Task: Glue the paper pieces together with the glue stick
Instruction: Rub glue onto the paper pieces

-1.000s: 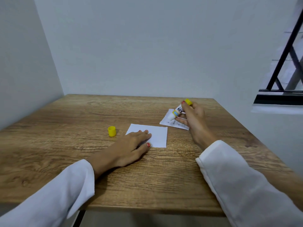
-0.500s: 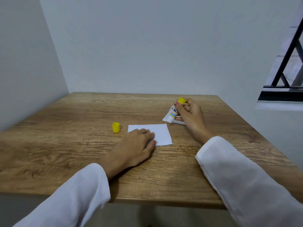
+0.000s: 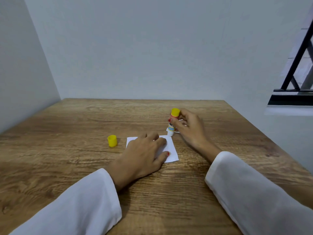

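A white paper piece lies flat near the middle of the wooden table. My left hand rests palm-down on it, fingers spread, covering most of it. My right hand grips an uncapped glue stick, white with a yellow base, held nearly upright and tip down at the paper's far right corner. A second paper piece is almost hidden behind the glue stick and my right hand. The yellow cap stands on the table to the left of the paper.
Grey walls close in the table at the back and on the left. A dark metal railing and a sill show at the upper right. White sleeves cover both forearms near the front edge.
My right hand has brought the glue stick from over the far paper down and left, turning it upright with its tip at the near paper's corner. My left hand stays on the paper.
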